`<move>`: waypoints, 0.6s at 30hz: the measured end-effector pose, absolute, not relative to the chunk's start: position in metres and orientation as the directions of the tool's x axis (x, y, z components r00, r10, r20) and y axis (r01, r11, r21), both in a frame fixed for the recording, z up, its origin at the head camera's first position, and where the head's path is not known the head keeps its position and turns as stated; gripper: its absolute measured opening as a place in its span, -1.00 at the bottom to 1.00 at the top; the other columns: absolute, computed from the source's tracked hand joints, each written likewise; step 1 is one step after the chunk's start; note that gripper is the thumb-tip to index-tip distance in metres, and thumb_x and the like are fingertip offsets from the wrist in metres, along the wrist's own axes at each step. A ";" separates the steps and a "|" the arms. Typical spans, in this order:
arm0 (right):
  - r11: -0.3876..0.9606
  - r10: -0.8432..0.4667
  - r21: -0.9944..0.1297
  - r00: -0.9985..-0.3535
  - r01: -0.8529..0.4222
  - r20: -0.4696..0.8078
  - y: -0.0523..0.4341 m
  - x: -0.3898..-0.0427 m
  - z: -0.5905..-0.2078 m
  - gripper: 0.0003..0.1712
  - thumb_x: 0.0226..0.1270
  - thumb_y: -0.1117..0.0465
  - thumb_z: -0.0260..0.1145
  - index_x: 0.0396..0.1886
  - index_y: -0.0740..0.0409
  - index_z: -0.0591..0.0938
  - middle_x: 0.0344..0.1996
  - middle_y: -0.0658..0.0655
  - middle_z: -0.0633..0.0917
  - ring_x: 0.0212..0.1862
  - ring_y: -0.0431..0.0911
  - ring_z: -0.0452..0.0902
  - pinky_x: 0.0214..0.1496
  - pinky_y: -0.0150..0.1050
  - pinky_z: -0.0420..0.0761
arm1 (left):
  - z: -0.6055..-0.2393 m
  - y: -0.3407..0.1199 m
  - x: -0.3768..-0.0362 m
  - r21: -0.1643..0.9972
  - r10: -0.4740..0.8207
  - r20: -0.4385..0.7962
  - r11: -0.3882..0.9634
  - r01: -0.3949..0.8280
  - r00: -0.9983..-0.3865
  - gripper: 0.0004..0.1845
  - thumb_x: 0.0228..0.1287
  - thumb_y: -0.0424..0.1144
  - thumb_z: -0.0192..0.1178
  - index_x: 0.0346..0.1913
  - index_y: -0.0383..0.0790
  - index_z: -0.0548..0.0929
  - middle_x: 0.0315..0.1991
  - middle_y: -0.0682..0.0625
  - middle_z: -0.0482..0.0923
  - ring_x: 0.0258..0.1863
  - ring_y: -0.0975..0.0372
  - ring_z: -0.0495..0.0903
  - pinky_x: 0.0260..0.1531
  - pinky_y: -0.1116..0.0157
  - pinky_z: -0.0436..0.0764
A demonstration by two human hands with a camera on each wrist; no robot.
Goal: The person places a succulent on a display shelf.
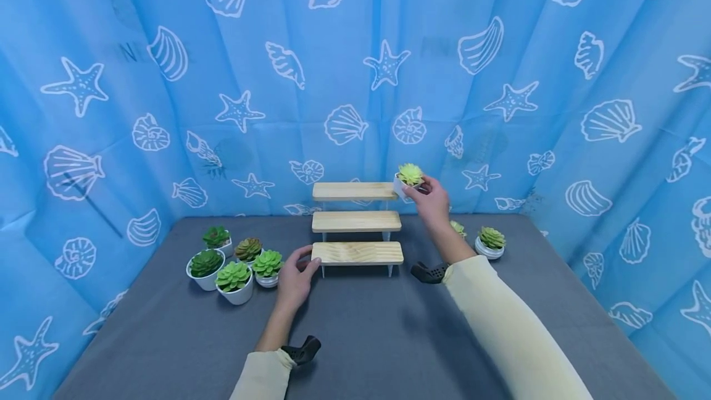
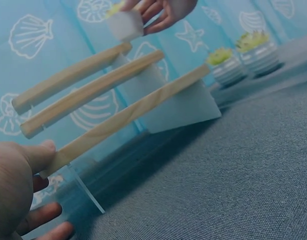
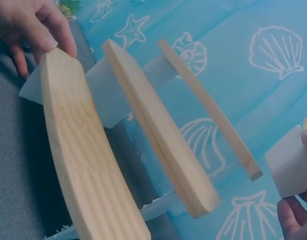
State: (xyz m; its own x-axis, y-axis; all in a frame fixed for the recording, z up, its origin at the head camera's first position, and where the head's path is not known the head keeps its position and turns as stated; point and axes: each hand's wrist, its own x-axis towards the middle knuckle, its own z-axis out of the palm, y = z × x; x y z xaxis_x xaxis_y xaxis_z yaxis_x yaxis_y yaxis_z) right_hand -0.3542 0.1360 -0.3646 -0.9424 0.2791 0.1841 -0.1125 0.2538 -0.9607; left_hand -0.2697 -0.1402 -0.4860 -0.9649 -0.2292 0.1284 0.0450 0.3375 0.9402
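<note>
A three-tier stand with wooden shelves (image 1: 358, 221) and pale side supports stands in the middle of the table. At the left end of its lowest shelf (image 2: 128, 114), my left hand (image 1: 294, 281) pinches the board, thumb on top and a finger beneath. My right hand (image 1: 434, 204) grips a small potted succulent (image 1: 410, 174) by its white pot (image 3: 289, 167), thumb and fingers around the sides. The plant is light green and upright, held beside the right end of the top shelf (image 1: 352, 191). In the right wrist view most of this hand is cut off.
Several potted succulents (image 1: 234, 276) cluster left of the stand, close to my left hand. On the right are a succulent in a ribbed white pot (image 1: 491, 242) and another (image 2: 225, 67), partly behind my right wrist. A blue shell-print curtain (image 1: 355, 79) hangs behind the grey table (image 1: 355, 344).
</note>
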 end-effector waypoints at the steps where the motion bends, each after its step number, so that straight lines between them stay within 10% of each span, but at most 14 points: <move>1: 0.253 0.279 -0.961 -0.943 -0.111 0.183 0.135 -0.355 -0.364 -0.28 0.31 0.13 0.37 0.39 0.25 0.35 0.23 0.27 0.51 0.26 0.08 0.40 0.23 -0.05 0.46 | -0.486 -0.140 -0.270 0.940 -0.230 0.128 0.338 0.044 -0.965 -0.57 0.37 -0.19 0.23 0.26 -0.16 0.52 0.22 -0.13 0.49 0.12 -0.01 0.52 0.05 0.02 0.53; 18: 0.273 0.170 -0.958 -0.976 -0.087 0.137 0.129 -0.365 -0.358 -0.26 0.33 0.13 0.35 0.42 0.25 0.31 0.28 0.28 0.45 0.30 0.11 0.35 0.26 0.02 0.40 | -0.488 -0.139 -0.267 0.930 -0.207 0.167 0.357 0.085 -0.964 -0.51 0.38 -0.19 0.22 0.33 -0.21 0.48 0.27 -0.15 0.46 0.10 0.00 0.53 0.02 0.01 0.54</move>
